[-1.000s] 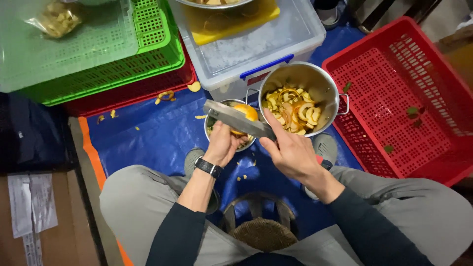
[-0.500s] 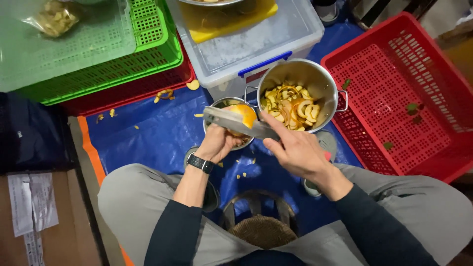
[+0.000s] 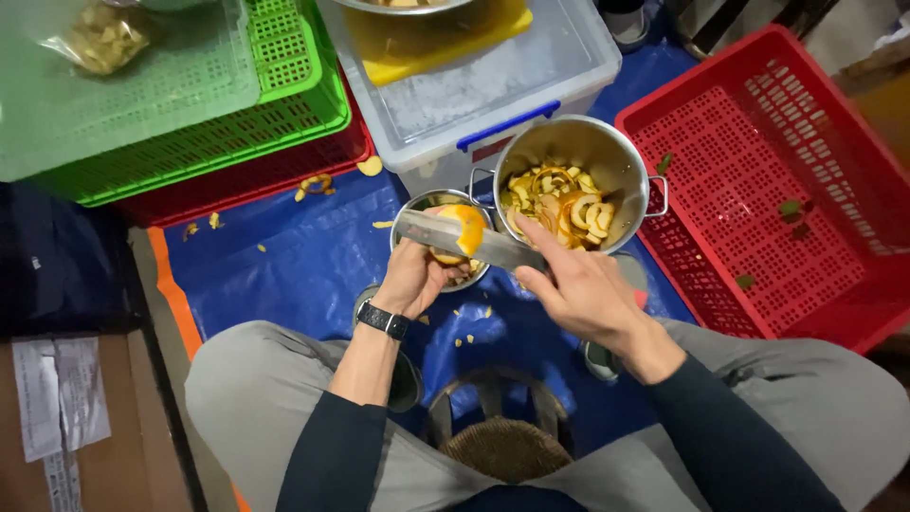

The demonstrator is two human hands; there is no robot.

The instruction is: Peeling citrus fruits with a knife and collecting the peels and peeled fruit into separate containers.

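My left hand (image 3: pixel 412 280), with a dark watch on its wrist, holds an orange-fleshed fruit (image 3: pixel 463 228) over a small steel bowl (image 3: pixel 417 207). My right hand (image 3: pixel 580 289) grips a broad knife (image 3: pixel 445 235), its flat blade lying across the fruit. Just behind stands a steel pot (image 3: pixel 607 161) holding several orange and yellow peel pieces (image 3: pixel 559 199).
A red crate (image 3: pixel 758 190) sits at the right. A clear lidded tub (image 3: pixel 493 85) with a yellow board stands behind the pot. Green and red crates (image 3: pixel 237 123) are stacked at the left. A blue tarp (image 3: pixel 303 256) with peel scraps covers the floor. A woven stool (image 3: pixel 502 446) is between my knees.
The knife blade has shifted slightly across the fruit; both hands stay over the small bowl, in nearly the same place.
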